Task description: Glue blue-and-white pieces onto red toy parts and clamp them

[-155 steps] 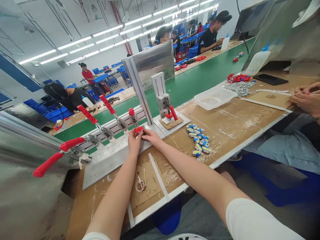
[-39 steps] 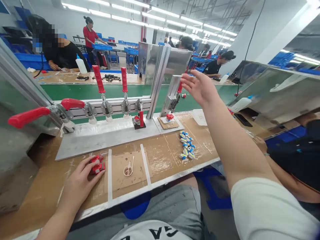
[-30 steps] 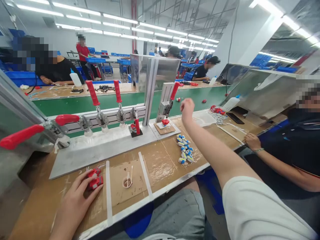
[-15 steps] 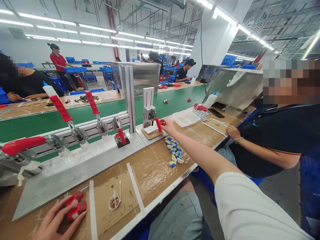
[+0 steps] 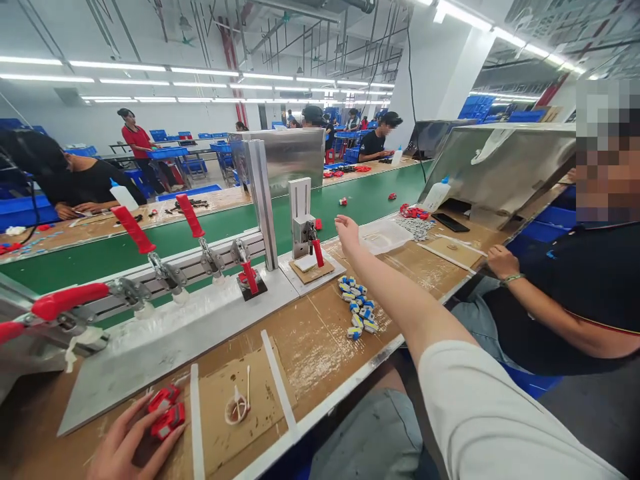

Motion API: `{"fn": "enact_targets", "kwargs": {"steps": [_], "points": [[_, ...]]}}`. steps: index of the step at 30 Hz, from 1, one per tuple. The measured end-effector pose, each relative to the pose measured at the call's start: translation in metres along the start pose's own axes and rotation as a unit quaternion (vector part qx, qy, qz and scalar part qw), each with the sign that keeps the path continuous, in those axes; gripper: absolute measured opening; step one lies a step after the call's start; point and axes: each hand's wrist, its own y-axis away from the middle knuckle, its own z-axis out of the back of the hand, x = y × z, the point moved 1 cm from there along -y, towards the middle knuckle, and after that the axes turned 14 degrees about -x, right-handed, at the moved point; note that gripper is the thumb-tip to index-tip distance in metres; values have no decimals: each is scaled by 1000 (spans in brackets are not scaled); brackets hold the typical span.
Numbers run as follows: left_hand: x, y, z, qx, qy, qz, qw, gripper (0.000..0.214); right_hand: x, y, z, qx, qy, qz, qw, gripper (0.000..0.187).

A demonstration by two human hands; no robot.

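Note:
My left hand (image 5: 125, 447) lies at the near left edge of the bench, fingers and thumb closed around two red toy parts (image 5: 167, 413). My right hand (image 5: 347, 232) is stretched out above the bench, fingers loosely apart and holding nothing. It hovers just right of the small upright press (image 5: 304, 227) with its red lever. A small red piece (image 5: 319, 224) lies on the green conveyor belt (image 5: 375, 193) behind the press. A toggle clamp (image 5: 247, 273) presses down on another red part on the metal plate (image 5: 165, 333).
A pile of small blue-and-white parts (image 5: 357, 310) lies under my right forearm. A little cup with sticks (image 5: 235, 410) sits on cardboard. A white tray (image 5: 383, 235) and bottle (image 5: 436, 195) stand far right. A co-worker (image 5: 575, 287) sits at my right. Red-handled clamps (image 5: 133, 230) line the rail.
My right hand has lifted off the press lever and opened; the red piece near its fingers now lies on the belt. My left hand stays on the red parts.

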Motion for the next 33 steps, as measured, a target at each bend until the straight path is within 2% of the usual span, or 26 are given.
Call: {"fn": "enact_targets", "kwargs": {"steps": [2,4,6,8,9,10,12,14,15,17,19,21,22,24,28,33], "points": [[-12,-4,5,-5,-4,-10,1000,34,0,28,11,19,-22,4,1000,34],[-25,-5,11,-30,4,-12,999,32,0,64,35,14,-39,24,999,28],[-39,-5,17,-72,21,-8,997,28,1,107,64,-9,-61,71,996,23],[-54,-6,20,-109,43,5,993,26,5,154,89,-11,-83,131,988,27],[-63,-7,20,-109,59,18,992,26,9,177,97,11,-90,161,983,31],[-73,-10,17,-89,78,37,992,28,14,199,100,59,-91,190,976,36],[-95,-21,4,-19,132,85,987,36,27,238,92,226,-64,249,940,43],[-114,-36,-21,61,194,125,971,43,40,267,70,412,-19,294,862,48],[-120,-43,-36,77,228,139,961,48,45,279,57,480,4,312,820,49],[-120,-55,-68,98,304,170,932,55,50,295,32,559,35,344,754,50],[-110,-60,-94,118,356,200,905,55,47,307,15,613,59,370,695,47],[-99,-58,-107,120,356,203,904,49,41,315,11,660,80,385,640,46],[-96,-56,-110,117,344,197,910,46,38,318,12,673,90,389,623,46],[-94,-53,-110,113,319,182,923,41,34,324,15,681,106,389,611,46],[-97,-51,-104,114,297,163,934,35,32,339,14,674,116,394,614,46],[-99,-54,-103,115,281,153,940,38,31,351,7,662,94,442,598,42]]}}
